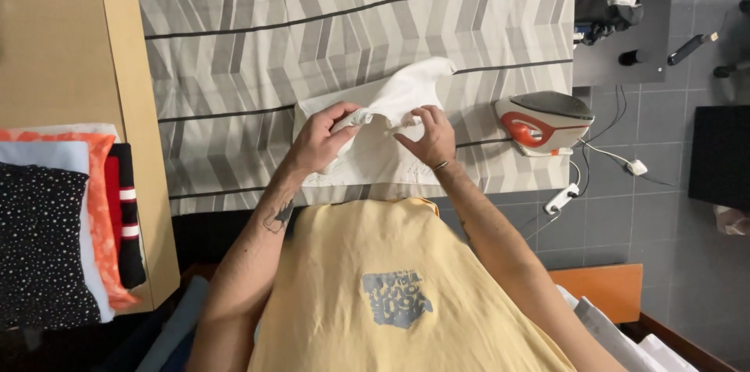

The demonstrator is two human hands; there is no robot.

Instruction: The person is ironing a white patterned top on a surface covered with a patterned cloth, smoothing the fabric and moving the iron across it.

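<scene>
Both sets of fingers are pinched on a bunched fold of the white cloth (375,149), left hand (316,141) and right hand (430,136) close together, near the ironing board's (234,67) front edge. Smoothing looks barely started; the iron (543,120) rests by the right edge.

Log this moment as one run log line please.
left hand: grips white cloth | right hand: pinches same cloth | iron: resting right, on striped board cover
</scene>
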